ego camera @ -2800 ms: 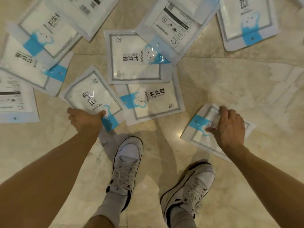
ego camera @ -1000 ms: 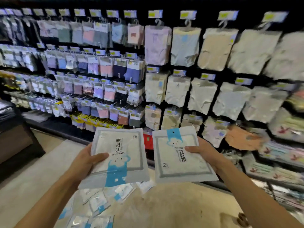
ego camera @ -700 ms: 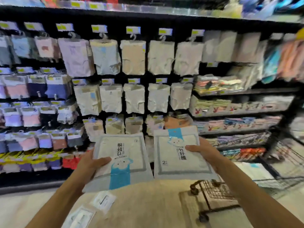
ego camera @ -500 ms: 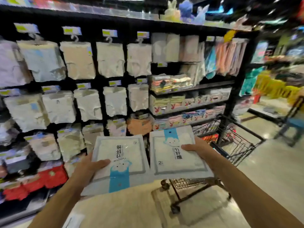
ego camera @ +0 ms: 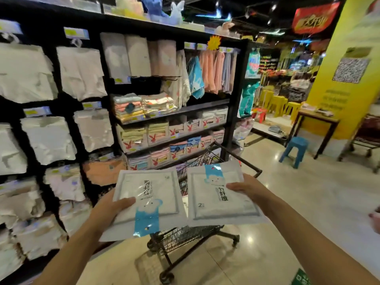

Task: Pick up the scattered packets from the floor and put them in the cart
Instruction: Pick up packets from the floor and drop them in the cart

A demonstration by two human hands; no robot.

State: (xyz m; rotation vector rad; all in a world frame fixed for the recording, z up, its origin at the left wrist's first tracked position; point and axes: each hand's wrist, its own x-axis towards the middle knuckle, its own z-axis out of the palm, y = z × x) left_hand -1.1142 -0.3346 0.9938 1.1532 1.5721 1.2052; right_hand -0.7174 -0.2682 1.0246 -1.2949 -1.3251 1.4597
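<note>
While beside shelves [ego camera: 174, 113], cart [ego camera: 185, 236] on glossy floor [ego camera: 318, 202]

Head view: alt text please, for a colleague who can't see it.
Left hand grips the left packet, right hand the right packet, side by side before a black wire cart. Shelves of folded towels stand behind it.

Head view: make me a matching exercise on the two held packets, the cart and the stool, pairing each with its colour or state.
1 left packet
2 right packet
3 cart
4 stool

A blue all over
B blue band at its far edge
C blue band at its near edge
D black wire, partly hidden by both packets

Pairs: 1-C, 2-B, 3-D, 4-A
</note>
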